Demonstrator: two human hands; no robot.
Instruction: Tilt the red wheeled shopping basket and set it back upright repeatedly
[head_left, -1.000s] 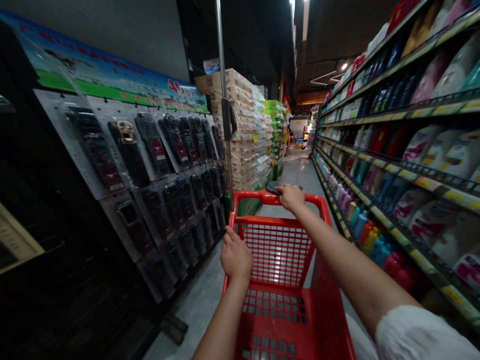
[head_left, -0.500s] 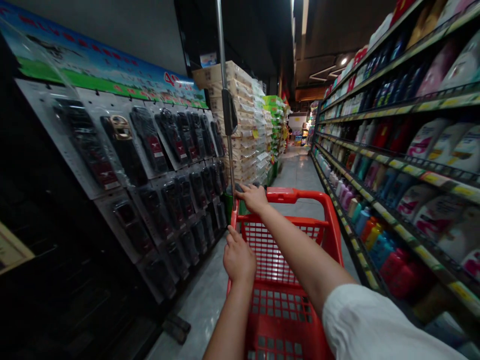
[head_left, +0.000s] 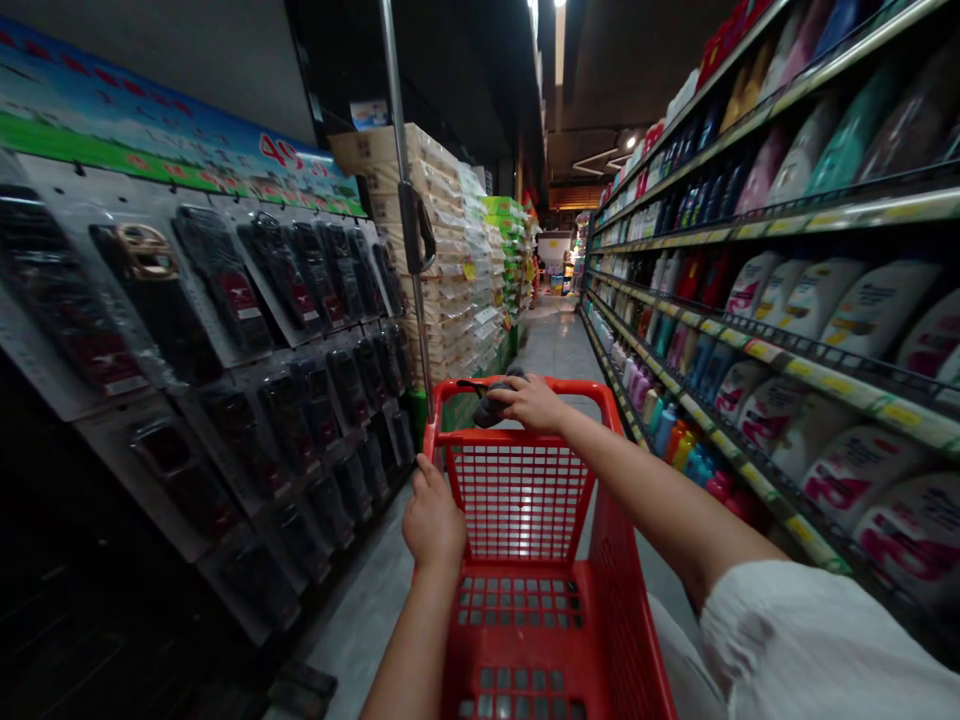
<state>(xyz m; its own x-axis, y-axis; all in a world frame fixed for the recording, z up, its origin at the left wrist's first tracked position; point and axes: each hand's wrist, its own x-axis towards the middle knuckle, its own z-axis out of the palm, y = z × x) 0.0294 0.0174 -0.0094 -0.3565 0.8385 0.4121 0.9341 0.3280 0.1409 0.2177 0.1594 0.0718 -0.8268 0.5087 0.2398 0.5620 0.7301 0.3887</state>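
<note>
A red plastic shopping cart (head_left: 525,640) with a grid basket stands in front of me, and I see no goods in it. My left hand (head_left: 435,520) is closed round its left rim, the fingertips just showing over the edge. Across the far side, my right hand (head_left: 531,404) grips a dark grey, soft-looking piece (head_left: 491,405) against the red top bar. Part of that piece is covered by the fingers, and I cannot tell its kind. A metal pole (head_left: 396,90) with a black handle rises from the cart's far left corner.
Packaged belts (head_left: 225,270) hang on a display at the left. Behind it are stacked wrapped packs (head_left: 435,260) and green packs (head_left: 506,230). Shelves (head_left: 750,225) of bottles run along the right. The grey floor (head_left: 551,340) of the aisle leads ahead between them.
My right hand has shifted right along the far bar, away from the pole's foot, and the dark grey piece now shows. The cart has swung left in view; my left hand keeps its hold.
</note>
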